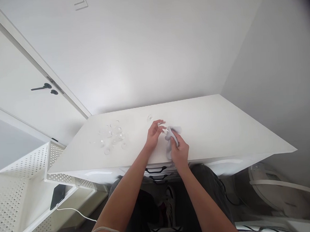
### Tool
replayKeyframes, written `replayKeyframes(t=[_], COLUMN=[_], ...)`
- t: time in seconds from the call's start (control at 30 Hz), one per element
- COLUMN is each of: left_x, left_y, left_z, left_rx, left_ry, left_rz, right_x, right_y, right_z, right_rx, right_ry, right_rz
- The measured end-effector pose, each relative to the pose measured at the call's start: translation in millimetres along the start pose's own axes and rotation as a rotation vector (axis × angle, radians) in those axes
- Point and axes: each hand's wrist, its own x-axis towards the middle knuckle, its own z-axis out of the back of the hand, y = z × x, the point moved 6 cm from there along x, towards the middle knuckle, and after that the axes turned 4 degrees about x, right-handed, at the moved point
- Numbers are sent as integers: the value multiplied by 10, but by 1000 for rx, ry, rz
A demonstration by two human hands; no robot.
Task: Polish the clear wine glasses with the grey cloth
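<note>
My left hand (pixel 152 133) is closed around a small clear glass (pixel 162 124), its fingers curled about the rim. Over the white tabletop, my right hand (pixel 180 150) grips a light grey cloth (pixel 169 150), bunched up against the near side of the glass. Part of the cloth hangs down below the fingers. Just behind my left hand lies another clear piece of glassware (pixel 149 118). Several more transparent glasses (pixel 116 130) are grouped to the left; their exact shapes are hard to make out against the white surface.
The white tabletop (pixel 223 133) runs up to the wall, with dark drawer handles (pixel 155 170) below its front edge. A white perforated rack (pixel 21 192) holding a phone (pixel 57 196) stands at lower left, a white cable (pixel 77 210) trailing from it. A rounded appliance (pixel 275 189) sits at lower right.
</note>
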Motion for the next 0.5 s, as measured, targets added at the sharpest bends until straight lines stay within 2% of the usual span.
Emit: replayKeyframes(t=[0.2, 0.33, 0.5], left_x=[-26, -48, -75], left_y=[-46, -3, -34], left_z=[-60, -97, -114], left_rx=[-134, -220, -201], left_ry=[56, 116, 151], left_rz=[22, 82, 69], right_x=[-23, -68, -103], right_y=[-18, -60, -53], right_z=[-176, -227, -334], right_rx=[89, -78, -217], right_ry=[293, 325, 342], right_rz=[-52, -65, 37])
